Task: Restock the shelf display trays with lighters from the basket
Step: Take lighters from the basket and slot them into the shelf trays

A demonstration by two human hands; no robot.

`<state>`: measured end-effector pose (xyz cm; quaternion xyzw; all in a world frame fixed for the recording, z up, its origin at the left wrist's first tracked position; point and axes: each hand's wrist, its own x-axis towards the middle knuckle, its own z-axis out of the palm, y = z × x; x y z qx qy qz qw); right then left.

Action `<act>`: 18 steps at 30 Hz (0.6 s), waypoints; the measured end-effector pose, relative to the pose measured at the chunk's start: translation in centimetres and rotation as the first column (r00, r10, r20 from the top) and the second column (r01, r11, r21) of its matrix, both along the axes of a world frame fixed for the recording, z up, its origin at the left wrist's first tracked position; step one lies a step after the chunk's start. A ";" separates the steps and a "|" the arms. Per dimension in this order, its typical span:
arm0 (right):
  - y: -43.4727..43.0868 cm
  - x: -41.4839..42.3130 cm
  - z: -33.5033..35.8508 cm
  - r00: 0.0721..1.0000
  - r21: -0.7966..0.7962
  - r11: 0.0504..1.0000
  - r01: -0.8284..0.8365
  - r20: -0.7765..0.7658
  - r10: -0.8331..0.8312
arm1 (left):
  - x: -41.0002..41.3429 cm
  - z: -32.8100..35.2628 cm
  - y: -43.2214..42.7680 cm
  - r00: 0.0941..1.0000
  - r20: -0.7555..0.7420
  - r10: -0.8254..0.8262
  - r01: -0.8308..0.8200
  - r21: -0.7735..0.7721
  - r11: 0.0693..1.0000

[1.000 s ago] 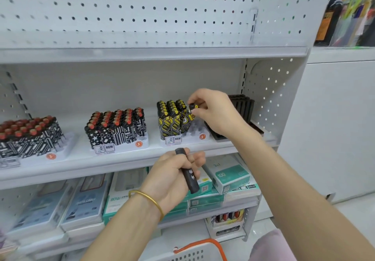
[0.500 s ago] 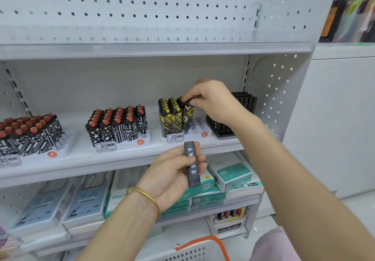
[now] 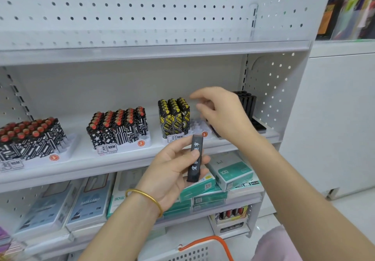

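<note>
The left hand (image 3: 172, 167) grips 1 black lighter (image 3: 195, 158). The thumb lies across its front and the fingers curl behind it. The lighter stands nearly upright, tilted slightly to the right, and bears white characters along its length. It is held in front of the shelf (image 3: 101, 160) edge, just below the yellow tray (image 3: 199, 127), and touches no tray. A gold bangle (image 3: 146, 196) sits on the left wrist.

The right hand (image 3: 221, 112) hovers above the right part of the yellow tray, in front of the black rack (image 3: 246, 102). Its fingers are loosely curled and nothing shows between them (the hand is motion-blurred, so fine detail is lost).

The shelf carries 4 displays in a row:

1. The left tray (image 3: 67, 147) holds black-and-white lighters with red caps and is cut off by the frame edge.
2. The middle tray (image 3: 142, 144) holds red-capped lighters of the same kind, packed closely.
3. The yellow tray holds yellow lighters (image 3: 174, 116) in its left part, and its right part shows bare slots.
4. The black rack stands at the far right, partly hidden by the right hand.

The basket (image 3: 203, 250) is at the bottom edge of the view. It is white with an orange handle, and its contents cannot be seen. Green boxes (image 3: 233, 171) are stacked on the next shelf down, behind the lighter.
</note>
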<state>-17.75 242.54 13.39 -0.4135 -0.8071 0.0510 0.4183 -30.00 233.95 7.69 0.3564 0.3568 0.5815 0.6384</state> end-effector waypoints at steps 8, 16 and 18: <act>-3.4 6.1 -1.7 0.881 -0.443 0.794 -0.416 -0.415 0.229 | 2.0 0.0 0.7 0.954 -0.272 0.128 -0.083 0.171 0.982; -4.2 9.8 -2.7 0.868 -0.443 0.804 -0.398 -0.464 0.174 | 3.8 1.6 2.2 0.885 -0.372 0.278 -0.133 0.370 0.919; -4.3 10.1 -3.0 0.892 -0.440 0.822 -0.362 -0.419 0.168 | 4.4 2.0 2.6 0.872 -0.400 0.282 -0.114 0.394 0.912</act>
